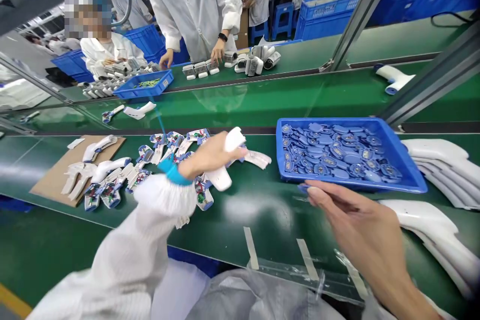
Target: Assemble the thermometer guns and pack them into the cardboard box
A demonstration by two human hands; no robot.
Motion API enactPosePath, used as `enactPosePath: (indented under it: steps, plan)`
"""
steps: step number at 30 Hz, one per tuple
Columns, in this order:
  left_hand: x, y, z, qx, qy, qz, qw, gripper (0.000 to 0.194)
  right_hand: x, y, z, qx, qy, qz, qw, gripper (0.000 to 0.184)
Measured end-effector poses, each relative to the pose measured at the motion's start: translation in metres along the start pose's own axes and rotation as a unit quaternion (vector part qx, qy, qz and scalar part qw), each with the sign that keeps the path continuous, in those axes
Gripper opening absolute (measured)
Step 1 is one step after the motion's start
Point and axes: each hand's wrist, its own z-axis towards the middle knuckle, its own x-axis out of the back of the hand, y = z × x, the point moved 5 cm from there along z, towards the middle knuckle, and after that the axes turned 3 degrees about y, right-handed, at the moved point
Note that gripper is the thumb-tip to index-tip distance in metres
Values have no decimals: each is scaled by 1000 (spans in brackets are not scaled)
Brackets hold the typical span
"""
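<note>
My left hand [208, 155] is closed around a white plastic housing [220, 179], whose two ends stick out past my fingers. It hovers over a cluster of opened white housings with blue ends and coloured wiring [204, 196]. Just beyond my left fingertips lies another white housing piece [258, 159]. Thumb and fingers of my right hand [360, 225] pinch a small blue plastic part [303, 188], mostly covered by the fingertips. That hand is in front of a blue tray [408, 185] full of similar blue parts [337, 150].
White housing shells are stacked at the right [431, 217]. More housings lie on a cardboard sheet [48, 185] at the left. A green conveyor belt [258, 102] runs behind the bench, below metal posts [360, 15]. Across it, co-workers handle grey-and-white parts [200, 68] beside a small blue tray [161, 85].
</note>
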Motion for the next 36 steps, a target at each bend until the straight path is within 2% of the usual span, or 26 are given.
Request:
enactPosePath:
  steps: [1, 2, 4, 6, 10, 14, 16, 18, 20, 23, 25, 26, 28, 30, 31, 32, 34, 36]
  plan:
    - [-13, 1, -24, -26, -50, 24, 998, 25, -8, -8, -2, -5, 11, 25, 1000, 40]
    - [-25, 0, -45, -41, -70, 37, 996, 23, -15, -15, -4, -6, 20, 50, 999, 38]
    - [-49, -5, -76, -41, -67, 53, 996, 25, -27, -26, -10, 2, 24, 97, 995, 36]
    - [-67, -10, -93, -26, -45, 43, 998, 26, -37, -32, -16, 23, -1, 131, 991, 32]
    - [-84, -12, -103, -31, -52, 32, 998, 27, -42, -27, -25, 57, -66, 131, 988, 29]
    - [-82, -10, -108, -61, -48, 120, 990, 29, -36, -19, -23, 91, -118, 71, 986, 41]
    - [-86, -10, -112, -93, -75, 169, 978, 34, -35, -19, -24, 127, -148, 18, 981, 40]
    - [-93, -12, -119, -130, -115, 189, 967, 32, -34, -19, -28, 166, -146, -31, 975, 38]
    - [-99, -14, -124, -171, -117, 211, 955, 27, -30, -16, -34, 196, -102, -64, 973, 41]
    - [-105, -16, -132, -232, -78, 259, 934, 28, -19, -3, -44, 189, -55, -88, 977, 43]
    - [-106, -19, -138, -261, -40, 232, 936, 28, -9, 10, -50, 144, -71, -92, 983, 42]
    - [-102, -22, -139, -253, 8, 199, 947, 29, -5, 16, -54, 122, -97, -90, 984, 41]
    - [-94, -34, -141, -184, 119, 120, 968, 33, -4, 22, -63, 104, -163, -82, 978, 38]
    - [-92, -48, -141, -103, 193, 71, 973, 41, -11, 21, -75, 141, -227, -86, 960, 33]
    - [-94, -52, -140, -87, 206, 62, 973, 45, -16, 17, -81, 180, -231, -96, 951, 32]
    - [-97, -54, -137, -86, 207, 58, 973, 48, -21, 13, -87, 225, -209, -113, 945, 32]
    - [-101, -54, -130, -101, 204, 60, 972, 50, -29, 5, -99, 307, -121, -145, 933, 32]
    - [-104, -54, -122, -104, 171, 62, 978, 49, -38, 1, -108, 343, -61, -158, 924, 29]
